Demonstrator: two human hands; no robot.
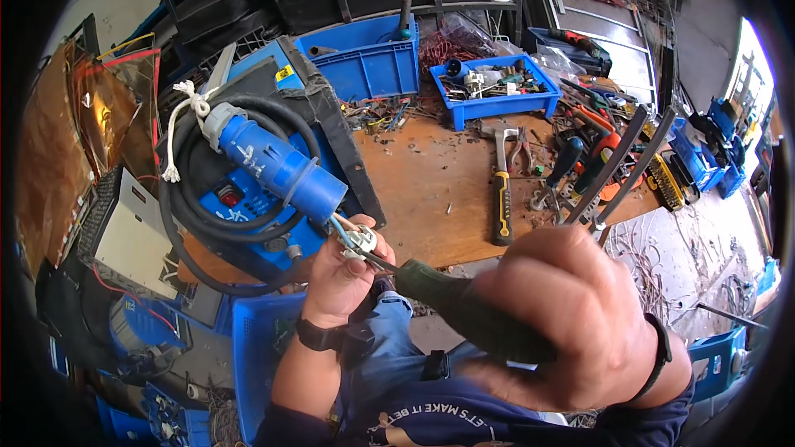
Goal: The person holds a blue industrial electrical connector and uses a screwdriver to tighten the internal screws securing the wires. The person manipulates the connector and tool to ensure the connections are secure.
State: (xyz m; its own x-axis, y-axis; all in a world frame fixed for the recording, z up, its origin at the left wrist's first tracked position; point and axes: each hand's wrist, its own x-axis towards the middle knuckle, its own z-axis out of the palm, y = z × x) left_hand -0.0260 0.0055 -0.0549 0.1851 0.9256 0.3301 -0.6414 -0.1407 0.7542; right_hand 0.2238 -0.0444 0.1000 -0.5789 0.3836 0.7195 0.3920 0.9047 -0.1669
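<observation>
My left hand [344,281] is closed around a small white plug insert [359,242]. Coloured wires run from this insert into the open end of a blue industrial plug housing [277,167], which lies on coiled black cable [186,199]. In my right hand [571,314], somewhat blurred, is a screwdriver with a dark green handle [435,294]. Its shaft points left and reaches the white insert; the exact contact at the tip is too small to make out. The cable coil rests over a blue machine with a black frame [352,165], left of the bench.
A hammer [502,190] and pliers [522,151] lie on the wooden bench [422,199]. Behind them stand a blue tray of parts [497,91] and a larger blue crate [356,62]. Several hand tools crowd the right side near two upright metal bars [617,161].
</observation>
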